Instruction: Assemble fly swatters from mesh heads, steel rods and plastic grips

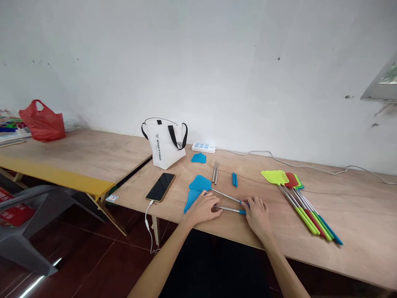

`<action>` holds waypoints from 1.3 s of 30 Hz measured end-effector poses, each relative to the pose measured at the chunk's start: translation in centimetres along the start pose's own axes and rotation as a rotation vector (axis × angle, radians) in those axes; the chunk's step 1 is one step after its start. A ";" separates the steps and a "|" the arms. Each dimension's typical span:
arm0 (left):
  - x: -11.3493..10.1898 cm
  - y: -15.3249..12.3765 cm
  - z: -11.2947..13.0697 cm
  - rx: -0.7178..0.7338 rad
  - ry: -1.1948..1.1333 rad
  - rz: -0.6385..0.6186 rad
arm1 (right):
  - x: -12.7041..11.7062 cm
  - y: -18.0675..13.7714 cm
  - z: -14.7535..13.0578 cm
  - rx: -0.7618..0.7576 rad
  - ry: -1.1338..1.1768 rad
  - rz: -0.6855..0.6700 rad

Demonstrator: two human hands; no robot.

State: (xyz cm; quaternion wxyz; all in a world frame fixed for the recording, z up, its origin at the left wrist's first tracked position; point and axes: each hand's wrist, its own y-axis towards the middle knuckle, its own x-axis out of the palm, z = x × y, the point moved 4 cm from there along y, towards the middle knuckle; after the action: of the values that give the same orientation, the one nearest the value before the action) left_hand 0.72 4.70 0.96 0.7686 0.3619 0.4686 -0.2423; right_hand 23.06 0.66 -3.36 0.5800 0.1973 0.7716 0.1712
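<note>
Two blue fly swatters lie before me: the far fly swatter and the near fly swatter, each with a thin metal rod and a blue grip. My left hand rests over the near one where head meets rod, fingers curled round it. At the grip ends, my right hand has its thumb and fingers closed on the blue grips, hiding most of the far one. Beyond them lie a loose blue swatter head, two bare metal rods and a pair of blue grips.
Several assembled fly swatters in yellow-green, red, green and blue lie fanned at right. A phone on a charging cable, a white bag and a power strip sit at left and back. A red plastic bag stands on the neighbouring table.
</note>
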 end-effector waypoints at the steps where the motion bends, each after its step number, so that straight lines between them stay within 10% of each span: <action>1: -0.1 0.0 0.0 0.000 -0.007 0.002 | -0.1 0.1 -0.1 -0.007 0.035 0.005; 17: 0.2 -0.1 -2.1 -0.010 0.038 0.146 | -2.8 0.5 -0.7 0.075 0.254 0.183; 27: -4.9 -0.1 2.0 0.025 0.036 0.404 | -3.4 0.3 -1.9 -0.064 0.217 0.160; 39: -4.3 -0.2 -0.3 0.033 0.204 0.259 | -3.1 -0.1 -3.1 -0.289 0.210 0.098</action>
State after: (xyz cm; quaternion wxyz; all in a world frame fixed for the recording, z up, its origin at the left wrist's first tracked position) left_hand -1.52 4.96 4.69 0.7358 0.4546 0.4897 -0.1107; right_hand 20.87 -1.10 -0.07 0.5093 0.1305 0.7848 0.3281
